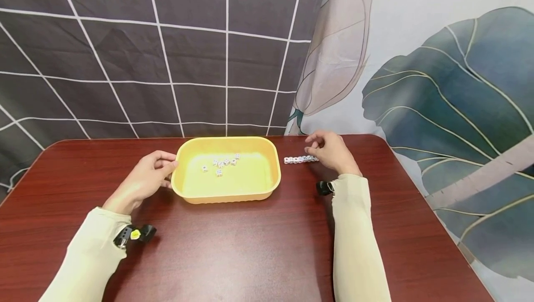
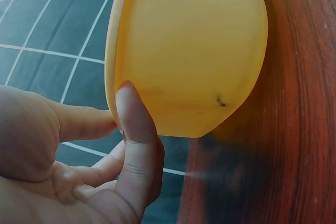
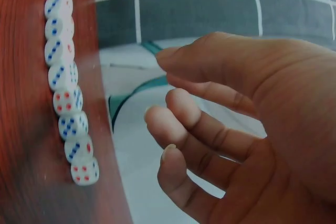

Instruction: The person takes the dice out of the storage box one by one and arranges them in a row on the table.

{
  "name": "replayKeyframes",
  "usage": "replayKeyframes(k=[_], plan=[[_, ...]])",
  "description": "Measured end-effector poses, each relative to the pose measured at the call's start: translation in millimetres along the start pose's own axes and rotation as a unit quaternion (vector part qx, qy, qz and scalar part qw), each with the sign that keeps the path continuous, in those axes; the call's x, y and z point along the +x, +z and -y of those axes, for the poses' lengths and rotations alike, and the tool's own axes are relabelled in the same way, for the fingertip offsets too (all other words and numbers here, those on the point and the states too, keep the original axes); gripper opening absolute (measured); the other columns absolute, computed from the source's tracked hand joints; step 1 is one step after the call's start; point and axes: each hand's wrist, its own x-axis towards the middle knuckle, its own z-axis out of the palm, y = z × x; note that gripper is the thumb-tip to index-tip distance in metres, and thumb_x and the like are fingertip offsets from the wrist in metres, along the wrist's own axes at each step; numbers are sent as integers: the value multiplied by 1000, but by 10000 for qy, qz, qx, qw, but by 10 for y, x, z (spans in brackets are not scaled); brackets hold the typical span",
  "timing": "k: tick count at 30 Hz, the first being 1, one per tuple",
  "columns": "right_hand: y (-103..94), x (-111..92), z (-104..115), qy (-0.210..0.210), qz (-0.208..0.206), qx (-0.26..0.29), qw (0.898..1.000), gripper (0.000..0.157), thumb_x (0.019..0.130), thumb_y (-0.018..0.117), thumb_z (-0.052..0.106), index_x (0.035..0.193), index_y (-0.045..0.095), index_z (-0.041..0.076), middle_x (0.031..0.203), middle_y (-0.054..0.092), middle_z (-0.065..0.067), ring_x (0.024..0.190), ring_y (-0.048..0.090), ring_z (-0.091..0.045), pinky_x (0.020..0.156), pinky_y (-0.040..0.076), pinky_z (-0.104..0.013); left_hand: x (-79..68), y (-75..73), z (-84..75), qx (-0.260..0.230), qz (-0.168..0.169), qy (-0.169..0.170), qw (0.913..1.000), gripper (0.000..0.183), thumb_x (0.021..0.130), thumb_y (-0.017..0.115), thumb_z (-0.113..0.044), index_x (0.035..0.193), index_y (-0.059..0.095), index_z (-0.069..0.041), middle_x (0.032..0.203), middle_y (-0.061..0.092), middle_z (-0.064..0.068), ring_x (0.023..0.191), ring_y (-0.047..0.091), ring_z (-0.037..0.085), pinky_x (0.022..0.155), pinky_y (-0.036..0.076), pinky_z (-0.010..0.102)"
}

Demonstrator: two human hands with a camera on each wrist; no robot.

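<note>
My left hand (image 1: 143,181) pinches the left end of a yellow plastic basin (image 1: 225,198); in the left wrist view the thumb and a finger meet at its rim (image 2: 111,51). Inside the basin lie several small white dice (image 1: 219,173), scattered toward the far half. To the right, a straight row of white dice (image 1: 295,160) with red and blue pips sits on the table, touching end to end (image 3: 67,100). My right hand (image 1: 331,151) hovers by the right end of that row, fingers loosely bent, nothing between them.
The dark red wooden table (image 1: 233,246) ends at a back edge just behind the basin. A grey cloth with white grid lines (image 1: 196,56) hangs behind it, and a leaf-patterned curtain (image 1: 454,89) hangs at the right. Black straps are on both wrists.
</note>
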Motion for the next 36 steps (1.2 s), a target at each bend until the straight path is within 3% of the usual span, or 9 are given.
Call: replayKeyframes(k=[15,24,36], plan=[[132,28,462,-640,202,298,9973,23,90,72,12,112,72,5,84,63,-6,78,59,-21,72,48,-30,8,-1,9,-7,1,14,10000,42,107,51,-15,138,42,12,109,64,19,72,64,10,66,60,24],[293,39,681,-937,355,234,9947,19,90,73,13,109,71,8,83,63,-3,73,59,-18,66,49,-27,8,-5,24,-10,2,15,10000,42,107,50,-15,138,41,12,109,64,20,72,64,10,66,60,24],[576,27,970,-1441,626,-81,9875,23,88,75,15,109,72,6,83,61,-2,76,56,-15,71,47,-26,7,0,21,-31,3,21,10000,42,107,50,-15,138,42,12,107,64,17,72,64,10,66,60,24]])
